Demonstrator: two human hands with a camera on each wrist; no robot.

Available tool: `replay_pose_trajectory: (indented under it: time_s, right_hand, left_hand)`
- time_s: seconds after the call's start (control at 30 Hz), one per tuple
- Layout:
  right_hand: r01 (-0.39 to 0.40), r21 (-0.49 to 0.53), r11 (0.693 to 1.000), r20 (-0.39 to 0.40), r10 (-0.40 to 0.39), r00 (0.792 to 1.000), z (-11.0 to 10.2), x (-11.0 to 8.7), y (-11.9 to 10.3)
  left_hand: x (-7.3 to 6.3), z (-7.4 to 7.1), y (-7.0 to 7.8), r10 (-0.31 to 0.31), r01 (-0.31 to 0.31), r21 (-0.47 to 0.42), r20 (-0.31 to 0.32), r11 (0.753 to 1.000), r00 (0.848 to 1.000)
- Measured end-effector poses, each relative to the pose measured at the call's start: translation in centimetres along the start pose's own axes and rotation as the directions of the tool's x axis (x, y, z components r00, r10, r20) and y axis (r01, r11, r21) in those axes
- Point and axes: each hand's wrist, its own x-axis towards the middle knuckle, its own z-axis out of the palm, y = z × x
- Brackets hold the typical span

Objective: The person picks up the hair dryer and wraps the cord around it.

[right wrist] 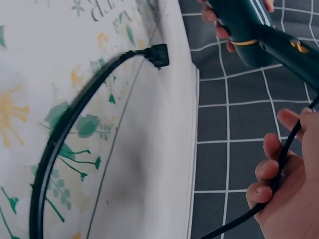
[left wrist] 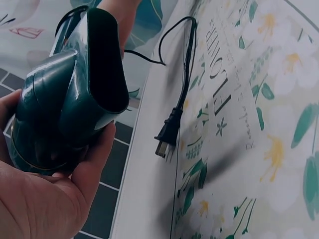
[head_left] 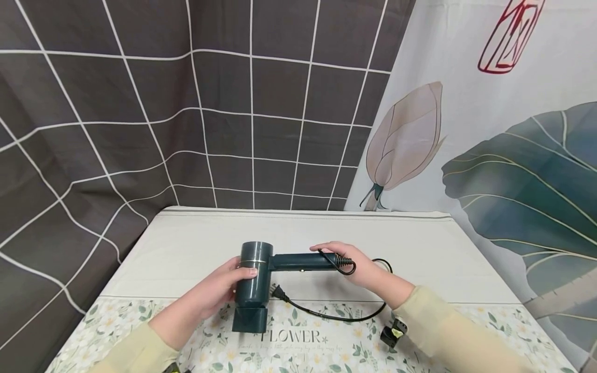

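A dark green hair dryer [head_left: 254, 287] lies across the space between my hands, its flat nozzle [head_left: 249, 320] facing me and its handle [head_left: 300, 261] pointing right. My left hand [head_left: 215, 290] grips the barrel, thumb across the top; the left wrist view looks into the nozzle's slot-shaped opening [left wrist: 108, 64]. Behind the handle's tail end is my right hand [head_left: 364, 265]. Its curled fingers hold the black power cord [right wrist: 284, 159], which runs across them in the right wrist view. From there the cord loops round to a two-prong plug [head_left: 280, 293] below the handle.
Under everything is a table with a white and flower-printed cloth [head_left: 210, 233] bearing the word FLOWER. A dark grid-patterned curtain [head_left: 280, 129] hangs behind and left; a white leaf-printed one [head_left: 443, 52] hangs on the right. A small black strapped device [head_left: 393, 332] sits by my right sleeve.
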Motion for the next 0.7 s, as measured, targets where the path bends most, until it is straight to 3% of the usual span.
replay_pose_trajectory:
  time_s: [0.13,0.3,0.4,0.5,0.57,0.7]
  right_hand:
    - [0.005,-0.056,0.998,-0.003,-0.005,1.000,0.5,-0.3,-0.1]
    - [-0.136,-0.020,0.991,-0.008,0.136,0.991,0.9,-0.3,-0.6]
    - [-0.248,-0.008,0.969,-0.018,0.248,0.969,1.0,-0.3,-0.9]
    - [-0.335,-0.063,0.940,-0.036,0.333,0.942,1.3,-0.4,-1.2]
    - [-0.337,-0.106,0.935,-0.048,0.334,0.941,1.4,-0.4,-1.2]
    - [-0.282,-0.191,0.940,-0.072,0.273,0.959,1.8,-0.4,-1.2]
  left_hand:
    - [0.0,0.3,0.1,-0.007,0.006,-0.030,-0.028,1.000,1.000]
    - [0.1,0.6,0.1,-0.008,0.005,-0.061,-0.049,0.998,0.999]
    - [0.2,0.7,0.1,-0.003,0.000,-0.057,-0.046,0.998,0.999]
    - [0.3,0.8,0.1,0.006,-0.009,-0.062,-0.046,0.998,0.999]
    - [0.3,0.9,0.1,0.013,-0.018,-0.076,-0.064,0.997,0.998]
    - [0.4,1.3,0.1,0.019,-0.031,-0.106,-0.112,0.994,0.994]
